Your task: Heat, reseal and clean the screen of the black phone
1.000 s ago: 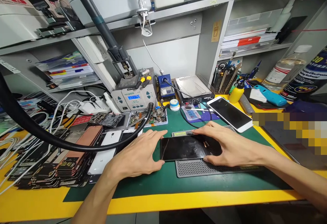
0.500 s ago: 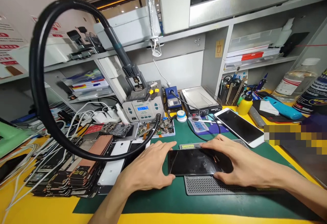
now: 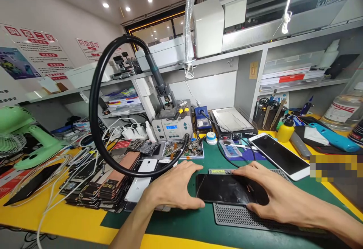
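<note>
A dark smartphone (image 3: 221, 189) with a glossy black face lies sideways over the grey perforated mat (image 3: 232, 217), its left end beyond the mat's edge. My right hand (image 3: 269, 192) grips its right end, thumb on the near long edge and fingers on the far one. At the other end, my left hand (image 3: 176, 186) is open, thumb and fingers spread around the phone's left corners. Its thumb tip is at the near corner; whether it touches, I cannot tell.
A hot-air station (image 3: 171, 128) with a looping black hose (image 3: 95, 116) stands behind. Stacked phone parts (image 3: 119, 184) and a white phone (image 3: 138, 184) lie left. Another white-framed phone (image 3: 280, 154) and a yellow bottle (image 3: 285, 131) are right, on or beside the green mat (image 3: 176, 226).
The camera view has turned, so the scene sits further right and lower, with a green fan now showing at left. Both hands keep nearly the same places around the smartphone.
</note>
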`<act>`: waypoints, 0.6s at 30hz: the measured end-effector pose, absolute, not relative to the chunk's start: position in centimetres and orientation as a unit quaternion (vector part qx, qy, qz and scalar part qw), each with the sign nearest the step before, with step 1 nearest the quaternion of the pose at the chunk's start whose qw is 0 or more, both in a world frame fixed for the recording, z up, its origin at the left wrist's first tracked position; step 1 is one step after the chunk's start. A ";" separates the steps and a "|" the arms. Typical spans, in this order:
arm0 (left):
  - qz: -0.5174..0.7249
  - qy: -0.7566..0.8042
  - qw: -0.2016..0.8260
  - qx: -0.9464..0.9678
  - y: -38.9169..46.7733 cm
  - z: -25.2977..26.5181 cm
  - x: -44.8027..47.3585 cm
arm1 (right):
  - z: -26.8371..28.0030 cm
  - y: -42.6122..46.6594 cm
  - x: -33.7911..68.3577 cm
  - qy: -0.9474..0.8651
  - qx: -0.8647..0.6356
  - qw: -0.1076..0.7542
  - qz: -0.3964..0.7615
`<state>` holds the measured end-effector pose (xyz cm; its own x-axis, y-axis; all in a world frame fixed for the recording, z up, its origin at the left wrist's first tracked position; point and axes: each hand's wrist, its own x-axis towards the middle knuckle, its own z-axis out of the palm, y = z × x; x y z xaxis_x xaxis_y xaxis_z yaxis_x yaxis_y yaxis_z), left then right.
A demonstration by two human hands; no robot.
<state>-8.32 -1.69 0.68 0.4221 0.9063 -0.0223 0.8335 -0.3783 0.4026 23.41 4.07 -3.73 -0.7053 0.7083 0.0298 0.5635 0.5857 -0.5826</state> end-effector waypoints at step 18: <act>-0.014 0.727 -0.201 0.656 9.1 6.2 -19.9 | -1.1 3.6 24.9 -0.849 -0.406 0.080 0.329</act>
<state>-19.91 9.15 6.20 -0.0580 0.9600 0.2740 0.9489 0.1383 -0.2838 24.86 3.61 -1.14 -0.6580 0.7416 -0.1306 0.6361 0.4546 -0.6234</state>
